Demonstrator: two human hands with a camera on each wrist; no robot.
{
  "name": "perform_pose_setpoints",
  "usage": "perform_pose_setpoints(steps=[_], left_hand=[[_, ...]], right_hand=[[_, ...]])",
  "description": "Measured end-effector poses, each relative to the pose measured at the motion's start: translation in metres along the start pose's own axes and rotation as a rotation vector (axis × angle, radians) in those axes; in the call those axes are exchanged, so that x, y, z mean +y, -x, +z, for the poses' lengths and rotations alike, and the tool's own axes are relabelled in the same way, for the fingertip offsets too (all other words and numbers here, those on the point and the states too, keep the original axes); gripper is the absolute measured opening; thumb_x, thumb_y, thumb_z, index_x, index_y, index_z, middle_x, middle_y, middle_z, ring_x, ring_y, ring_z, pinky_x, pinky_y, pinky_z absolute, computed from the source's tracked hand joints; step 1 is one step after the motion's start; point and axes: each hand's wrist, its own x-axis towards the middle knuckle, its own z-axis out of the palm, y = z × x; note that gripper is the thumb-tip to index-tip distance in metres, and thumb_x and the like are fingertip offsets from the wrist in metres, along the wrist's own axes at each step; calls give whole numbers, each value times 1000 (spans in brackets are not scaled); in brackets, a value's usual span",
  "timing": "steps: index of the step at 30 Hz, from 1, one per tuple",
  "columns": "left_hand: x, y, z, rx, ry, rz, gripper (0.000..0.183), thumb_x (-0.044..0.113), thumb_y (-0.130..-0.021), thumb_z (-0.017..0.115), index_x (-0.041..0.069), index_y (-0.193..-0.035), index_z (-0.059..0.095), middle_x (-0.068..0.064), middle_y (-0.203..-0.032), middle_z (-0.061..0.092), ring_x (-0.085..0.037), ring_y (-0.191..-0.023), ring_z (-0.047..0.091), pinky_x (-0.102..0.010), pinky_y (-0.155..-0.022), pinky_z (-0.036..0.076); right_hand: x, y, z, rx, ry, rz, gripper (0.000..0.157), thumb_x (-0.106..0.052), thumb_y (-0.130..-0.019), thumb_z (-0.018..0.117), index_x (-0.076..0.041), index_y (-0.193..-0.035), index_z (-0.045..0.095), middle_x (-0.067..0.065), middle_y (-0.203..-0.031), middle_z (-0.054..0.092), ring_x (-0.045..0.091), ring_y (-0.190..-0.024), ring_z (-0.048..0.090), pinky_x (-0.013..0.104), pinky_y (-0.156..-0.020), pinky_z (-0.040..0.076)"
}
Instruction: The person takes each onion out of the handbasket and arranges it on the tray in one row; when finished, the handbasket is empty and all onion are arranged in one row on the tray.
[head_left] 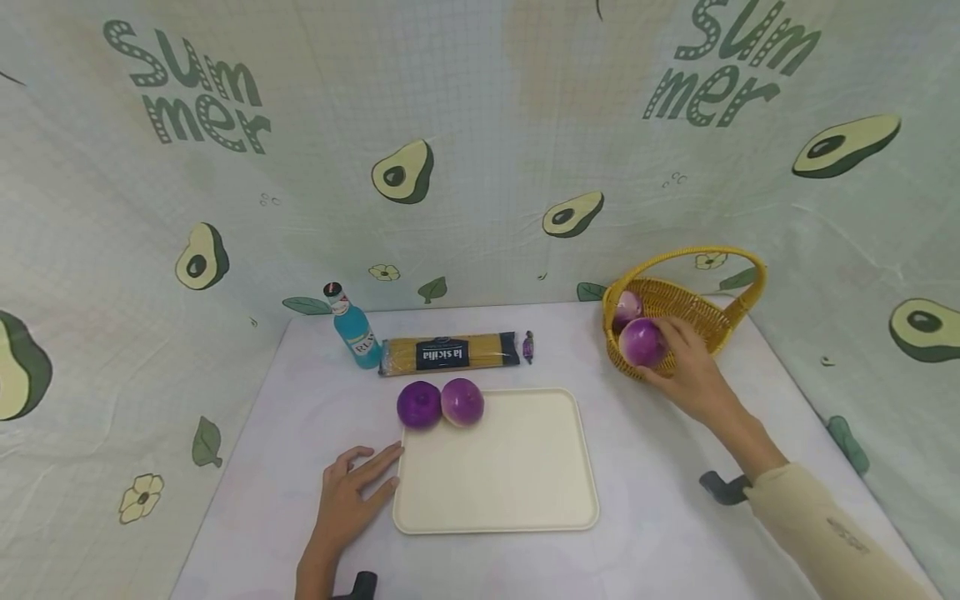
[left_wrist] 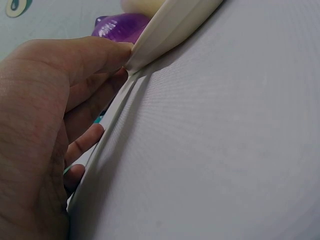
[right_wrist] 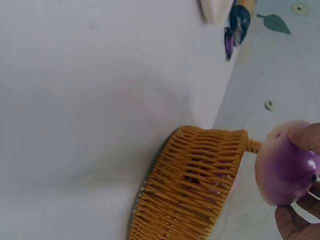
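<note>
My right hand [head_left: 692, 367] grips a purple-and-white turnip [head_left: 642, 342] at the left part of the yellow wicker basket [head_left: 720, 321]. In the right wrist view, thumb and fingers hold this turnip [right_wrist: 285, 162] above the woven rim. Another turnip [head_left: 627, 307] sits inside the basket, partly hidden. My left hand [head_left: 351, 498] rests on the table with its fingertips at the left edge of the cream tray [head_left: 502, 467]; thumb and fingers touch the tray rim [left_wrist: 157, 37] in the left wrist view. A dark purple round vegetable [head_left: 419, 405] and a turnip [head_left: 462, 402] lie together at the tray's far left corner.
Behind the tray lies a pack of spaghetti [head_left: 450, 353], with a small purple wrapped candy [head_left: 528, 347] to its right. A blue bottle [head_left: 356, 329] stands at the back left. A cloth printed with avocados [head_left: 405, 172] hangs behind the table.
</note>
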Motion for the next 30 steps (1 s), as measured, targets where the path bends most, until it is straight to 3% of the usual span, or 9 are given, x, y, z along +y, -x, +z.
perform_pose_setpoints(steps=[11, 30], left_hand=[[-2, 0, 2, 3, 12, 6, 46, 41, -89, 74, 35, -134, 65, 15, -135, 61, -23, -125, 44, -56, -101, 25], [0, -1, 0, -5, 3, -8, 45, 42, -90, 73, 36, -134, 64, 16, -135, 61, -23, -125, 45, -54, -100, 25]], right_hand=[[-13, 3, 8, -13, -9, -5, 82, -1, -71, 90, 7, -140, 45, 23, -138, 44, 41, -127, 44, 61, -99, 43], [-27, 5, 17, -2, -32, -94, 81, -1, -70, 90, 5, -139, 48, 21, -137, 47, 40, -125, 47, 58, -97, 46]])
